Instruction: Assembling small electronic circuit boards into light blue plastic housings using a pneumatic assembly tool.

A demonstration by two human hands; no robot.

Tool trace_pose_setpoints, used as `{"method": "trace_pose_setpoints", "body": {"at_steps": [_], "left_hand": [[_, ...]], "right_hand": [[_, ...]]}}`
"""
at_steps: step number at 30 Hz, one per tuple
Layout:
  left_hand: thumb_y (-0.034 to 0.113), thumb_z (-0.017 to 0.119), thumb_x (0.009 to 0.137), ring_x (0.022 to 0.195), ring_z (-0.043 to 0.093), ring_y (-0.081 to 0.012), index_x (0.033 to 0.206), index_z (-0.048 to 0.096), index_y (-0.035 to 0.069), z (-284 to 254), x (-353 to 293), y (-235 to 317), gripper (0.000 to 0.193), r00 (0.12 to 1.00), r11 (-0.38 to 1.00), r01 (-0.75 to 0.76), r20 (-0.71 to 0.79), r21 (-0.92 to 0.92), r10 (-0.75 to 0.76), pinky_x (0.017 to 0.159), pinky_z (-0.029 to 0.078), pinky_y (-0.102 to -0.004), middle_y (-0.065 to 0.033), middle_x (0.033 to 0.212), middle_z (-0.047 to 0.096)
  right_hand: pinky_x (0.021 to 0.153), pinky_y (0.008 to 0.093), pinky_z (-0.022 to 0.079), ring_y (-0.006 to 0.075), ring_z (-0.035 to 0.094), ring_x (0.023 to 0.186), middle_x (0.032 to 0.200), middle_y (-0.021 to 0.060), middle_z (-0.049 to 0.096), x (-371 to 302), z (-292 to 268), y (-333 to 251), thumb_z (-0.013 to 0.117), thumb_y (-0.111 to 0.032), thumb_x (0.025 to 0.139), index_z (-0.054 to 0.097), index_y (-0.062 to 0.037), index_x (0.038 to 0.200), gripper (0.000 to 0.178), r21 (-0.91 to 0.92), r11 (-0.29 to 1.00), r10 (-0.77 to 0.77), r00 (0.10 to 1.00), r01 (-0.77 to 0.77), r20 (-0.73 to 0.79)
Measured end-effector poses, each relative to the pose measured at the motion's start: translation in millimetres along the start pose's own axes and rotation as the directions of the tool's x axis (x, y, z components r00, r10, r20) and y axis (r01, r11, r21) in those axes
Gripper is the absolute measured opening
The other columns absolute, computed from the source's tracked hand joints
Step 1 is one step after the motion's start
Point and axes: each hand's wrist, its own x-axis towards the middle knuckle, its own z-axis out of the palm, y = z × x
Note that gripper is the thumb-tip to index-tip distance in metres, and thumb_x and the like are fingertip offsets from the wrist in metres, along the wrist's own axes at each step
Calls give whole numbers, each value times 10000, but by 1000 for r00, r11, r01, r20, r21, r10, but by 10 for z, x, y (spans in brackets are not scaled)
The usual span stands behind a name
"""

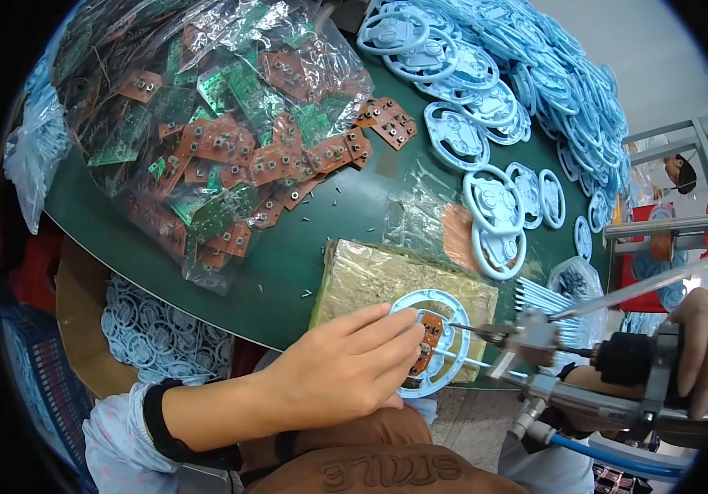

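My left hand [354, 362] holds a light blue toy steering wheel [457, 309] down on a yellowish block wrapped in clear film [362, 276]. Its fingers lie across the near side of the wheel, and the thumb is mostly hidden. A small brown circuit board [429, 337] sits in the wheel's middle, partly under my fingertips. On the right, my right hand [703, 346] is wrapped round a power screwdriver [629, 358] with a metal feed head. The screwdriver's tip points left and reaches the edge of the board; whether it touches a screw is too small to tell.
A clear plastic bag of brown and green circuit boards [263, 160] covers the table's left. Light blue wheels [526, 74] are heaped at the far right. Loose screws [305, 219] lie on the green table [280, 263]. A carton [82, 321] of blue parts stands lower left.
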Motion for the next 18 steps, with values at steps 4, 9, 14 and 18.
{"method": "trace_pose_setpoints", "body": {"at_steps": [4,9,14,18], "left_hand": [[401,718,774,1174,605,-272,1060,683,22,8,13,-16,476,1000,999,-6,5,-33,6,1040,467,-442,-112,1167,656],[410,714,779,1157,615,-257,1055,686,35,19,9,-27,466,1000,1000,10,6,-16,-10,1034,467,-457,-99,1163,663],[418,713,785,1149,620,-244,1046,687,45,43,27,-29,456,1000,999,12,15,-44,-12,1031,464,-475,-93,1153,667],[435,717,780,1145,624,-233,1044,687,53,34,21,2,466,1000,999,16,2,-35,-16,1028,463,-486,-83,1152,670]], "right_hand": [[673,396,547,208,612,722,852,66,526,-11,-15,-10,492,-168,1035,324,-169,1540,532,-25,997,75,997,-75,10],[665,391,537,218,613,724,851,70,524,22,-74,127,496,-173,1035,314,-179,1545,541,29,997,70,997,-71,43],[644,393,540,214,614,718,844,67,531,52,-79,154,496,-185,1037,320,-173,1539,532,20,997,72,996,-73,51],[663,391,547,213,617,722,844,63,540,84,-98,129,506,-179,1030,333,-144,1527,527,60,994,86,990,-94,112]]}}
